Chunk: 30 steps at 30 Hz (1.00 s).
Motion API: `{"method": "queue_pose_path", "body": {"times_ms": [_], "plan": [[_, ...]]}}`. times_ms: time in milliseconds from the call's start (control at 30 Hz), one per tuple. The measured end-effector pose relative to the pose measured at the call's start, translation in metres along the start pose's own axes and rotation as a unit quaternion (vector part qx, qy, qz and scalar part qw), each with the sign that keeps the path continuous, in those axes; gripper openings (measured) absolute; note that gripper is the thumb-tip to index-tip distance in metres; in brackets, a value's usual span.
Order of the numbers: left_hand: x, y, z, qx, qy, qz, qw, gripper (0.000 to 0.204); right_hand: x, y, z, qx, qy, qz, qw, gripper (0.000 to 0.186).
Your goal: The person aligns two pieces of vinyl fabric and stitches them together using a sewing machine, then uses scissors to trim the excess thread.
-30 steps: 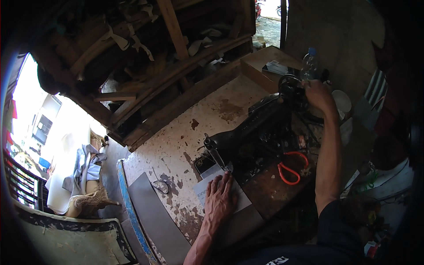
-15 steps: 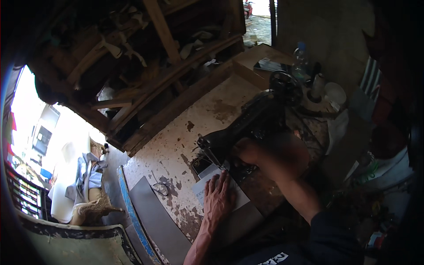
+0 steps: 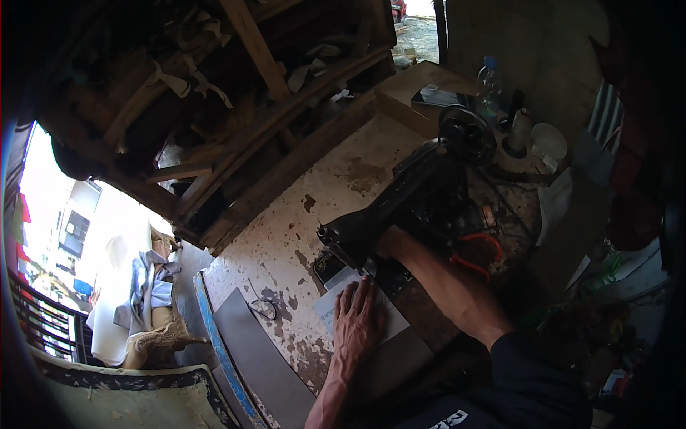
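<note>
A pale roll of material (image 3: 111, 329) is leaning at the lower left of the frame. Right of it, a dark grey panel (image 3: 250, 343) is lying on the worktable (image 3: 282, 236). At lower centre, the left hand (image 3: 356, 314) is resting flat, fingers extended and gripping nothing, on a pale sheet (image 3: 393, 323) just below the front end of the black sewing machine (image 3: 386, 207). The right hand (image 3: 390, 243) is reaching behind the machine's arm, its grip hidden, so I cannot tell what it is holding. Red loop handles (image 3: 498, 244) are lying right of centre.
</note>
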State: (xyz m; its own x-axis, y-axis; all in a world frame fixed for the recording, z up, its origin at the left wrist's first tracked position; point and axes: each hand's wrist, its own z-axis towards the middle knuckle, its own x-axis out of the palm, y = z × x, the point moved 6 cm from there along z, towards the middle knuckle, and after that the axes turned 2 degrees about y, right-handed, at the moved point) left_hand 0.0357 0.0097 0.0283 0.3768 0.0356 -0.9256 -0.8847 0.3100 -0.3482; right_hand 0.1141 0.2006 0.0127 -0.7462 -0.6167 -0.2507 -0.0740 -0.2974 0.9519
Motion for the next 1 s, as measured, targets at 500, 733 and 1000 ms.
{"method": "queue_pose_path", "body": {"times_ms": [500,733,1000], "plan": [[0.0,-0.006,0.0,0.002,-0.002,-0.011,1.0,0.062,0.002,-0.057,0.005,-0.09,-0.011,-0.239,0.967,0.049],[-0.003,-0.006,0.01,-0.007,-0.003,-0.022,1.0,0.062,-0.008,-0.035,-0.01,-0.087,-0.041,-0.2,0.975,0.049],[-0.009,0.007,0.016,-0.002,-0.023,-0.013,1.0,0.063,-0.004,-0.029,-0.007,-0.123,-0.064,-0.192,0.972,0.056]]}}
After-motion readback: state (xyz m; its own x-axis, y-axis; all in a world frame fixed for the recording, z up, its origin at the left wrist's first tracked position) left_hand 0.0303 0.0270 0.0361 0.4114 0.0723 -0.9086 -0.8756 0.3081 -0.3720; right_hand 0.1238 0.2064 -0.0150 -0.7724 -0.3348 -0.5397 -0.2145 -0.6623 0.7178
